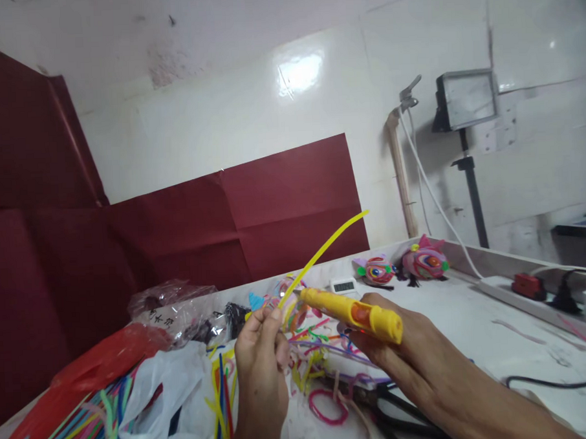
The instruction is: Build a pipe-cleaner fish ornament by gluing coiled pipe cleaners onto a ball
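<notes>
While the left hand [260, 340] pinches a long yellow pipe cleaner [323, 250], the right hand [396, 351] grips a yellow glue pen [350, 313].

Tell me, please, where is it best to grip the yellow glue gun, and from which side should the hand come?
Grip the glue gun on its thick rear body, near the orange button, coming from below and behind, as the right hand does. The nozzle end points toward the yellow pipe cleaner pinched in the left hand, so probably keep fingers off that tip.

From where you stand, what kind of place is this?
Probably a small craft workbench: heaps of coloured pipe cleaners cover the table, finished colourful figures sit by the wall, and the right hand holds a yellow glue pen.
</notes>
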Motion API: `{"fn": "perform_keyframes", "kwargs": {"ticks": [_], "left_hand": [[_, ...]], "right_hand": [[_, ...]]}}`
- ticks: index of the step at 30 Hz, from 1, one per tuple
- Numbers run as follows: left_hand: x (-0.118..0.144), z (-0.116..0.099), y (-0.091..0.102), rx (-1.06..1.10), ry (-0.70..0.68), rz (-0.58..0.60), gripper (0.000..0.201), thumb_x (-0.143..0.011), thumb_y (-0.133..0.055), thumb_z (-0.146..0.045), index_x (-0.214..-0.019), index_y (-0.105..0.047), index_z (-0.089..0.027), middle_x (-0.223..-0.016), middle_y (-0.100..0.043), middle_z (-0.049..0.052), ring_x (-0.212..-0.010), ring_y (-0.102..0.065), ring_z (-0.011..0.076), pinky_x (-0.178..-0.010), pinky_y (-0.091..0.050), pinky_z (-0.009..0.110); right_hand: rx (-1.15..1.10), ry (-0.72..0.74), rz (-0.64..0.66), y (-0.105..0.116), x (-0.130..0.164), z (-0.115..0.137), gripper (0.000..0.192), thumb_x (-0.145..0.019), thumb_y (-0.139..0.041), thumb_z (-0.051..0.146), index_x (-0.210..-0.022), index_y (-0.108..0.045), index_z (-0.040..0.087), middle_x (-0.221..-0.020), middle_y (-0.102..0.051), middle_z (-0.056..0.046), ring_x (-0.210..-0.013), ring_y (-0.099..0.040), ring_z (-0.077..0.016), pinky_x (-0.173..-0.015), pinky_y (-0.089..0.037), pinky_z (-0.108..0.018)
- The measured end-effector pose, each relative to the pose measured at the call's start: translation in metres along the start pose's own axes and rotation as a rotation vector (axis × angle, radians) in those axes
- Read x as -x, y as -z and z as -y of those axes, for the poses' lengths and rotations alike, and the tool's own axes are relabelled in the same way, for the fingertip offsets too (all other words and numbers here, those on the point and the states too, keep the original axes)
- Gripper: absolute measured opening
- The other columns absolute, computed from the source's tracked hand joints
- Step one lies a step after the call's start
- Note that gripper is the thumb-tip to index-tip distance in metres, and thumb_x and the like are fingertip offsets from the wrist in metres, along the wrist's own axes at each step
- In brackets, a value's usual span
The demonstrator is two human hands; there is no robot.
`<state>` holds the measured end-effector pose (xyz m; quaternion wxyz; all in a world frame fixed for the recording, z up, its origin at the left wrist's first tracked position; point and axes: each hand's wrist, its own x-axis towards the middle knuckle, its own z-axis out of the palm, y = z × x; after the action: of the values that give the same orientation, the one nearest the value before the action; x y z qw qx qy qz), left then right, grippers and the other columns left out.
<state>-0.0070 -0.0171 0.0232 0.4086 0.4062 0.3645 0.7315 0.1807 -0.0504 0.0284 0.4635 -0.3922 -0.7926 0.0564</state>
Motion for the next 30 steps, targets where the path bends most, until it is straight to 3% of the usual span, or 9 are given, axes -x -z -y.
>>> {"fn": "perform_keyframes", "kwargs": {"ticks": [8, 20, 30], "left_hand": [[0.000, 0.001, 0.002, 0.007, -0.013, 0.010, 0.032, -0.064, -0.074, -0.039, -0.070, -0.051, -0.017, -0.039, -0.031, -0.013, -0.034, -0.022, 0.0006, -0.035, -0.016, 0.013], [-0.002, 0.003, 0.001, 0.018, 0.018, 0.002, 0.031, -0.066, -0.074, -0.038, -0.072, -0.051, -0.017, -0.038, -0.031, -0.013, -0.033, -0.022, 0.0005, -0.035, -0.017, 0.012], [-0.001, 0.002, 0.002, 0.029, 0.021, 0.015, 0.031, -0.066, -0.075, -0.037, -0.073, -0.052, -0.017, -0.040, -0.031, -0.013, -0.034, -0.022, 0.0004, -0.035, -0.017, 0.012]], "right_hand": [[0.002, -0.018, 0.020, -0.002, -0.001, -0.004, 0.020, -0.094, -0.035, 0.036, -0.083, -0.047, 0.024, -0.083, -0.064, -0.004, -0.076, -0.063, -0.0217, -0.070, -0.052, -0.037], [0.007, 0.056, -0.030, 0.002, 0.002, 0.014, 0.021, -0.092, -0.035, 0.032, -0.082, -0.053, 0.025, -0.081, -0.068, -0.004, -0.072, -0.066, -0.0212, -0.062, -0.053, -0.032], [0.030, 0.051, -0.054, 0.000, 0.001, 0.012, 0.020, -0.092, -0.037, 0.031, -0.082, -0.054, 0.025, -0.084, -0.070, -0.004, -0.075, -0.067, -0.0217, -0.062, -0.053, -0.031]]}}
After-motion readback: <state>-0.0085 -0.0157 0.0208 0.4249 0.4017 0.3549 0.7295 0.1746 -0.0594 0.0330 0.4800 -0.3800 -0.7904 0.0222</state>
